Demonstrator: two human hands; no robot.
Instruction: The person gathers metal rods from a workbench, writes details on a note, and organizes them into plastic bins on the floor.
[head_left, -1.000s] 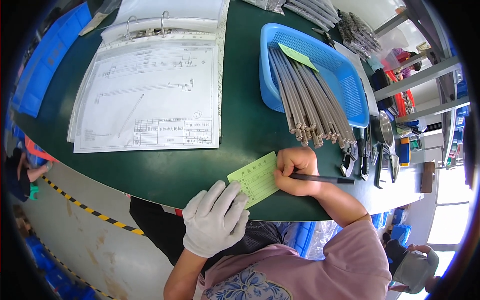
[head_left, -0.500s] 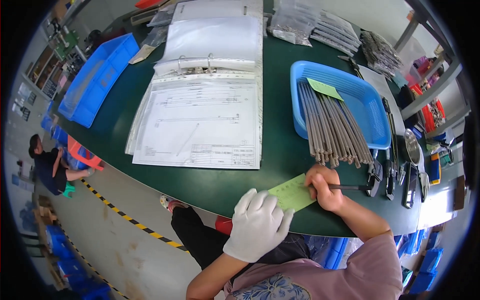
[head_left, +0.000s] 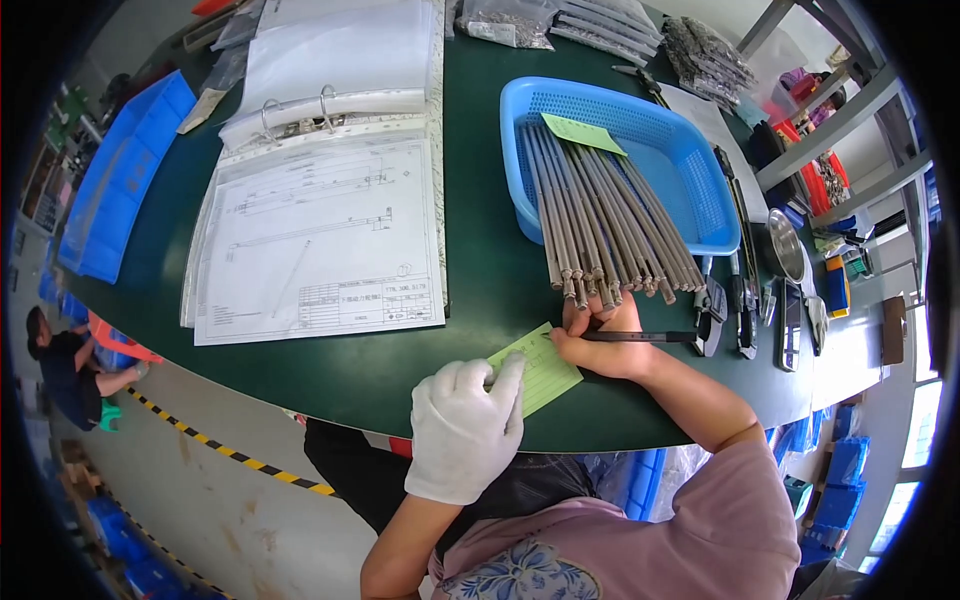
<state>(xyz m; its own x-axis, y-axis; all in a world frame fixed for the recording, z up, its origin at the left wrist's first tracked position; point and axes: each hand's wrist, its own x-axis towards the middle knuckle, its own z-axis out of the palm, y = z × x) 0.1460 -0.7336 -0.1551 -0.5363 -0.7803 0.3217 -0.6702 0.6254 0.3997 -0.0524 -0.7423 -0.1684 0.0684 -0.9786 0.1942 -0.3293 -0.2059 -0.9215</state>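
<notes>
1. Dark green, the matte worktop [head_left: 470, 250] is filling the view, and both hands are working at its near edge.
2. Curled narrow around a slim black pen [head_left: 640, 337], the bare right hand [head_left: 600, 335] is writing on a small yellow-green paper slip [head_left: 545, 368].
3. Gloved in white cotton, the left hand [head_left: 462, 428] is lying spread, its fingertips pressing the slip's near corner flat — holding nothing else.
4. Thin and light, the slip is likely sliding or creasing easily; pinning it flat near a corner seems the better hold, while the stiff pen is sitting well gripped near its tip.
5. Just beyond the right hand, grey metal rods [head_left: 600, 225] are spilling from a blue perforated plastic basket [head_left: 700, 170], with a second yellow-green tag [head_left: 583, 133] lying on top.
6. Farther left, an open white ring binder [head_left: 330, 190] is showing a line drawing — clear bags of small parts [head_left: 505, 22] are sitting along the far edge.
</notes>
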